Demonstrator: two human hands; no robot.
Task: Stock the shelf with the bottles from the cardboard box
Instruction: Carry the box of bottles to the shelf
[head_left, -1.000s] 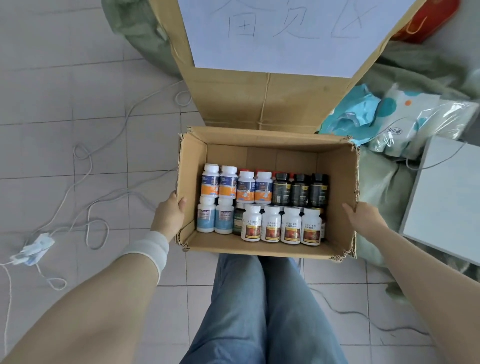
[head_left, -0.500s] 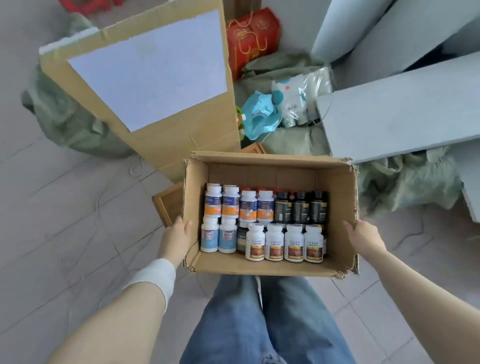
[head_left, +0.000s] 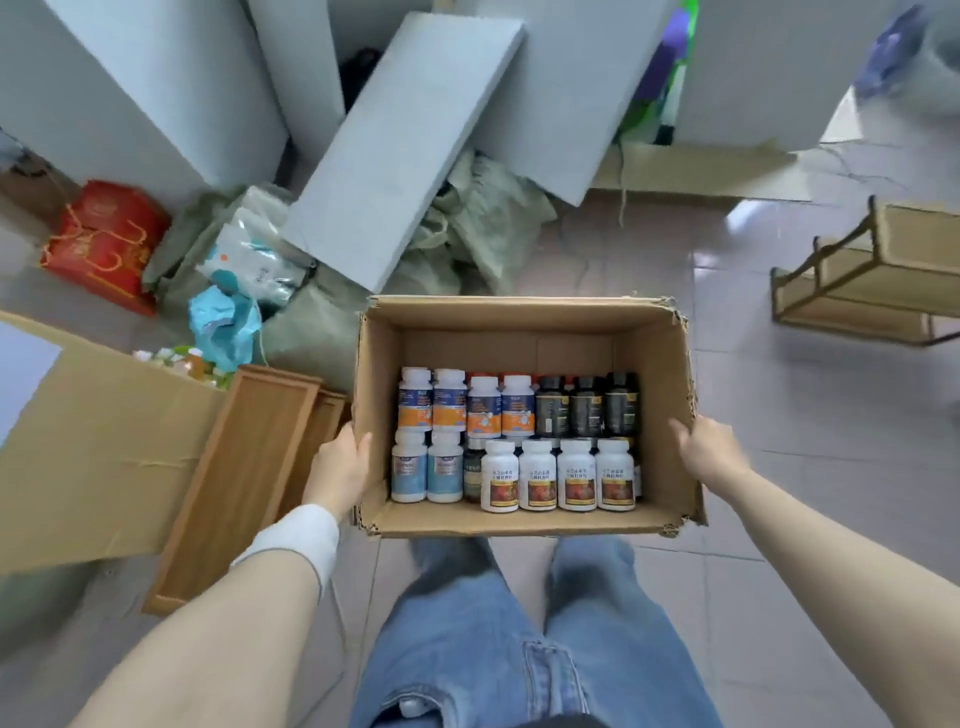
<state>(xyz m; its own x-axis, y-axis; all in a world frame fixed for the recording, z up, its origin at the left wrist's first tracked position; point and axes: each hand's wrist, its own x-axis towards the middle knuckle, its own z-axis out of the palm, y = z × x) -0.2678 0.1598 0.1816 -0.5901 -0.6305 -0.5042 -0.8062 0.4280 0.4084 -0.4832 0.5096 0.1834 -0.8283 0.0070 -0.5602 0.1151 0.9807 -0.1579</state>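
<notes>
I carry an open cardboard box (head_left: 524, 325) in front of my legs, above the tiled floor. My left hand (head_left: 340, 467) grips its left wall, thumb over the rim. My right hand (head_left: 709, 452) holds the right wall from outside, its fingers hidden behind the cardboard. Inside stand several bottles: white ones with orange and blue labels (head_left: 449, 402) at the back left, dark ones (head_left: 587, 405) at the back right, white ones with red labels (head_left: 556, 475) in front. A low wooden shelf (head_left: 862, 280) with a dark metal frame stands on the floor at the far right.
Grey foam slabs (head_left: 405, 145) lean at the back over green sacks (head_left: 483, 218). A red gift box (head_left: 104, 239) and plastic bags lie to the left. A wooden tray (head_left: 239, 478) and a large flat cardboard sheet (head_left: 104, 452) lie by my left arm.
I have turned right with the box in both hands. The large cardboard sheet slid to the left of view, and the foam slabs and the wooden shelf came into sight.
</notes>
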